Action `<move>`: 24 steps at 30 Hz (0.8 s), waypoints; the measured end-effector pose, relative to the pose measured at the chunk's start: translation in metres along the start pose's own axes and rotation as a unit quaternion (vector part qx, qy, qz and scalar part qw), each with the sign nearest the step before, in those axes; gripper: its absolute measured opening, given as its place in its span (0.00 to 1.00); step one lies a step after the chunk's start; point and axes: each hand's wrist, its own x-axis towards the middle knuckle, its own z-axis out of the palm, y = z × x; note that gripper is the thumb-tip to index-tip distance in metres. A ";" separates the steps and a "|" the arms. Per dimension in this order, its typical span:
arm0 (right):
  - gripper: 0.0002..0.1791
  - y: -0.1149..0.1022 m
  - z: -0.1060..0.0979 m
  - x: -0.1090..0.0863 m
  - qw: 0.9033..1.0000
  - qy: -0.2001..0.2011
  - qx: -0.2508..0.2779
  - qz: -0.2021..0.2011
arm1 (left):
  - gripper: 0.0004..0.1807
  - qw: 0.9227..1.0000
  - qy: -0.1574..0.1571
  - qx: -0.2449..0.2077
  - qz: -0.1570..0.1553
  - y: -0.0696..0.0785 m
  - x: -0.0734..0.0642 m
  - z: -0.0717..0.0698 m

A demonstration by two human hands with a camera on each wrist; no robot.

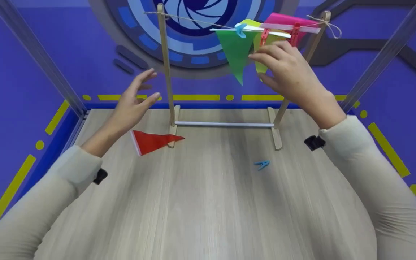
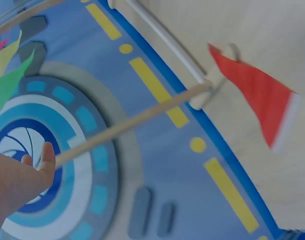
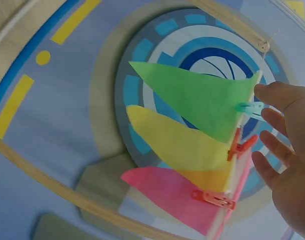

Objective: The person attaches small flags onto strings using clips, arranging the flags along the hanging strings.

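Note:
My right hand [image 1: 289,72] is raised just below the string [image 1: 193,19], its fingers loosely bent and holding nothing. Close by hang a green pennant [image 1: 234,48], a yellow pennant [image 3: 182,145] and a pink pennant [image 3: 175,192]. A blue clothespin [image 1: 241,30] clips the green one; two red clothespins [image 1: 294,34] sit by the yellow and pink. In the right wrist view the fingertips are right at the blue clothespin. To the left of the left post, my left hand [image 1: 130,104] hovers with spread, empty fingers. Beneath it a red pennant [image 1: 152,143] lies on the table.
Two wooden posts [image 1: 167,65] carry the string, joined low down by a white rod [image 1: 226,124]. Another blue clothespin [image 1: 263,165] lies on the wood-grain table [image 1: 208,202]. Behind stands a purple-blue patterned wall [image 1: 96,76]; the red pennant's tip overlaps the left foot.

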 end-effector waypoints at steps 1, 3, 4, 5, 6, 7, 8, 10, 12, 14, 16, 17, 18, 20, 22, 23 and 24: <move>0.24 0.000 0.003 -0.005 1.000 -0.001 0.006 0.003 | 0.32 1.000 0.003 0.005 -0.006 -0.001 -0.004 -0.003; 0.24 0.000 0.008 -0.016 1.000 -0.007 0.015 0.006 | 0.32 1.000 0.006 0.010 -0.018 -0.005 -0.013 -0.006; 0.24 0.000 0.011 -0.022 1.000 -0.013 0.017 0.008 | 0.32 1.000 0.008 0.012 -0.022 -0.008 -0.017 -0.007; 0.25 0.000 0.015 -0.028 0.999 -0.021 0.022 0.012 | 0.31 1.000 0.009 0.013 -0.027 -0.012 -0.021 -0.007; 0.25 -0.001 0.020 -0.035 0.999 -0.025 0.026 0.014 | 0.31 0.999 0.011 0.013 -0.032 -0.016 -0.025 -0.006; 0.25 -0.001 0.025 -0.041 0.999 -0.030 0.032 0.016 | 0.31 0.999 0.013 0.013 -0.039 -0.020 -0.029 -0.005; 0.25 -0.002 0.032 -0.048 0.999 -0.031 0.039 0.017 | 0.31 0.999 0.015 0.012 -0.047 -0.025 -0.032 -0.003; 0.24 -0.005 0.047 -0.063 0.998 -0.032 0.056 0.020 | 0.31 0.998 0.020 0.008 -0.061 -0.036 -0.039 0.000; 0.23 -0.008 0.065 -0.077 0.997 -0.023 0.074 0.018 | 0.31 0.997 0.025 0.001 -0.078 -0.049 -0.046 0.003; 0.22 -0.011 0.085 -0.091 0.995 -0.014 0.095 0.020 | 0.31 0.995 0.031 -0.012 -0.090 -0.062 -0.054 0.006; 0.21 -0.013 0.105 -0.106 0.993 -0.010 0.112 0.033 | 0.31 0.994 0.039 -0.021 -0.101 -0.075 -0.061 0.010; 0.21 -0.013 0.114 -0.114 0.992 -0.010 0.121 0.042 | 0.31 0.993 0.043 -0.027 -0.106 -0.081 -0.063 0.013; 0.21 -0.014 0.123 -0.123 0.990 -0.014 0.127 0.056 | 0.31 0.992 0.046 -0.034 -0.108 -0.087 -0.066 0.015; 0.20 -0.015 0.139 -0.140 0.986 -0.025 0.139 0.085 | 0.31 0.991 0.053 -0.038 -0.116 -0.099 -0.071 0.020; 0.20 -0.017 0.153 -0.157 0.982 -0.046 0.144 0.118 | 0.32 0.990 0.059 -0.042 -0.123 -0.110 -0.075 0.025; 0.20 -0.019 0.159 -0.164 0.979 -0.058 0.145 0.134 | 0.32 0.989 0.060 -0.044 -0.129 -0.115 -0.077 0.027; 0.20 -0.020 0.163 -0.171 0.975 -0.071 0.147 0.151 | 0.32 0.988 0.063 -0.043 -0.136 -0.120 -0.079 0.028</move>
